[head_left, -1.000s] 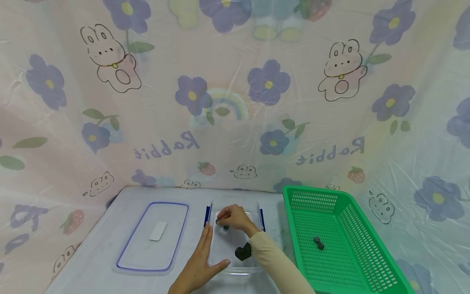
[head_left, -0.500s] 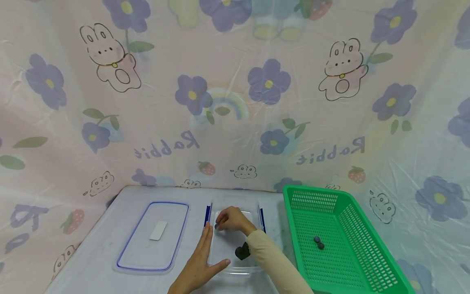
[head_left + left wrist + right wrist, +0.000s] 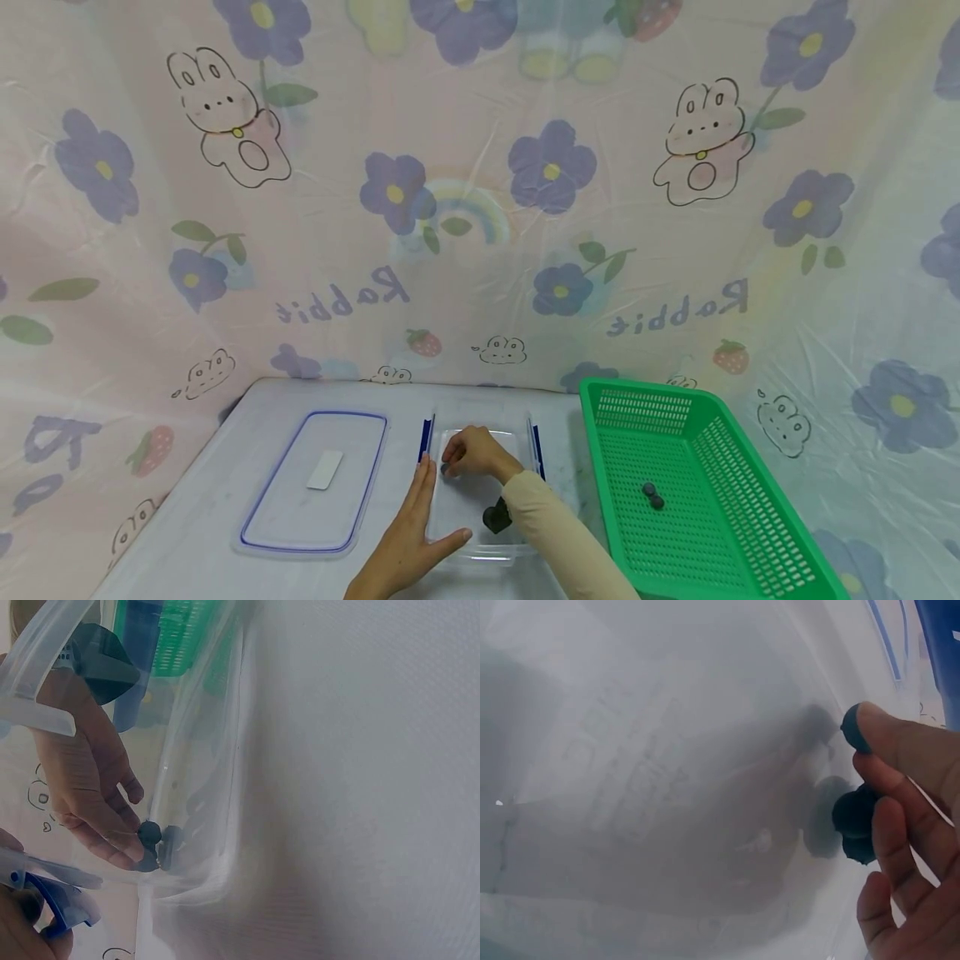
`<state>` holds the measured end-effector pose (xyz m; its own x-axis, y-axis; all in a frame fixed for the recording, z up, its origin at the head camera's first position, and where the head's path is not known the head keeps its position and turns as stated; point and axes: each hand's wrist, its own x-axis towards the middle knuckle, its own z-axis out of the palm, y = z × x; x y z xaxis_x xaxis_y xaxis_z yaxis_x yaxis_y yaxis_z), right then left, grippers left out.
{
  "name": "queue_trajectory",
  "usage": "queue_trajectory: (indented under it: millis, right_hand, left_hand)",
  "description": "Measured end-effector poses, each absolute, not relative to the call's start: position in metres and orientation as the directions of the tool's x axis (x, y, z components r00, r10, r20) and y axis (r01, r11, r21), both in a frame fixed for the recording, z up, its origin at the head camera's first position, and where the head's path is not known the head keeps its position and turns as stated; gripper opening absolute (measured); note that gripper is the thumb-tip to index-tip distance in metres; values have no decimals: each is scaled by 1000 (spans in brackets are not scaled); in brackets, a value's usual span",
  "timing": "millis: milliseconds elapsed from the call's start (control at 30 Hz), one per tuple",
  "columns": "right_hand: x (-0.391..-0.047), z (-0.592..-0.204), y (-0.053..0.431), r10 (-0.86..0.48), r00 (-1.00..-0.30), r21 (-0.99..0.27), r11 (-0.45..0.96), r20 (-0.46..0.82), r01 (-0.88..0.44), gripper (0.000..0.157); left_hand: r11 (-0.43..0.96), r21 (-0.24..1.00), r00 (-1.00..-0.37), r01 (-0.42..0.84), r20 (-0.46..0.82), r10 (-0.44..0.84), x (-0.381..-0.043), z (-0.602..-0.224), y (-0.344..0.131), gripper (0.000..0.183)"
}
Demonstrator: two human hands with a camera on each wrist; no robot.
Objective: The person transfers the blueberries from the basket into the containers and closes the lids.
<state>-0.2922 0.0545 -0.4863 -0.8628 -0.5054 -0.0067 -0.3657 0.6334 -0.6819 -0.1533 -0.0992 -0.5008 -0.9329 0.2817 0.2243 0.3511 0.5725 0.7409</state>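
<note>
My right hand [image 3: 480, 452] reaches down inside a clear plastic container [image 3: 483, 552], near its left wall. In the right wrist view its thumb and index finger pinch a blueberry [image 3: 852, 729]. More blueberries [image 3: 855, 819] sit just below, right by the other fingers, and the head view mostly hides them. My left hand [image 3: 408, 525] is spread with straight fingers along the container's left side, fingertips by a blue side clip [image 3: 426, 435]. Its fingers [image 3: 22, 930] also appear beside a clip in the left wrist view.
A clear lid [image 3: 300, 525] with a blue seal and a white label [image 3: 325, 470] lies at the left. To the right stands a green perforated basket [image 3: 600, 467] holding two blueberries [image 3: 652, 495]. A patterned curtain [image 3: 480, 275] rises behind the table [image 3: 187, 508].
My right hand has shifted slightly toward me along the container's left wall. A berry that showed below its fingers a second ago is now covered. The left hand stays put.
</note>
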Motion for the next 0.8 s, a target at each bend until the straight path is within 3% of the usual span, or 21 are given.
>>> queue_trajectory:
  millis: [800]
  right_hand:
    - [-291,-472,58,-531,-846,-715,573,48,-400,6]
  left_hand:
    - [566,736,-925,372,247,287,-154,-503,-100,106]
